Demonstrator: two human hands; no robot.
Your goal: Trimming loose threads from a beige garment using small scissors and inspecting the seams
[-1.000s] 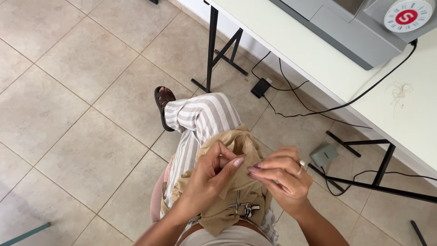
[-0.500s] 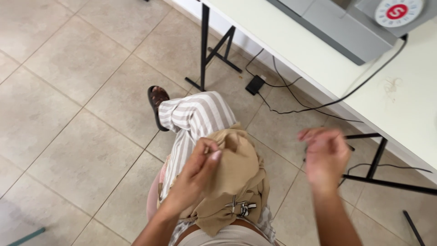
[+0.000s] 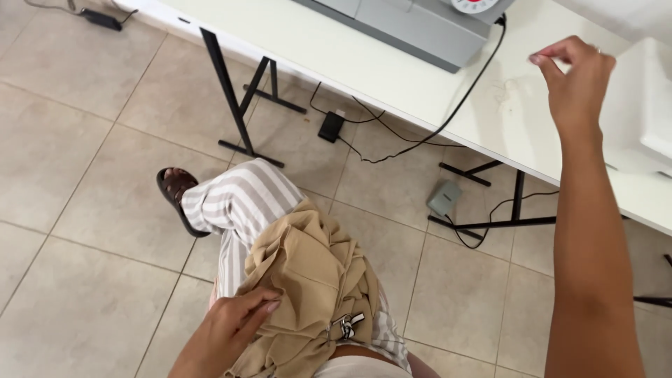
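Left hand on the tan garment, right hand raised over the table

The left hand [image 3: 234, 323] lies on the near left edge of a bunched tan garment [image 3: 315, 280] that sits in the person's lap, over striped trousers [image 3: 238, 199]. Its fingers are curled loosely onto the cloth, pressing rather than clenching it. A metal buckle [image 3: 344, 326] shows at the garment's near side.

The right hand [image 3: 574, 77] is lifted far right above the white table [image 3: 392, 77], fingertips pinched together; whether anything thin sits between them cannot be told. Just left of it a small tangle of thread scraps [image 3: 505, 91] lies on the tabletop.

A grey sewing machine [image 3: 413, 28] stands at the far edge of the table, its black cable [image 3: 462, 105] dropping over the near edge to the tiled floor [image 3: 91, 175]. Below the table sit a grey foot pedal [image 3: 444, 198] and a black power adapter [image 3: 330, 126], between black table legs [image 3: 234, 105]. The floor to the left of the sandalled foot [image 3: 173, 187] is open tile
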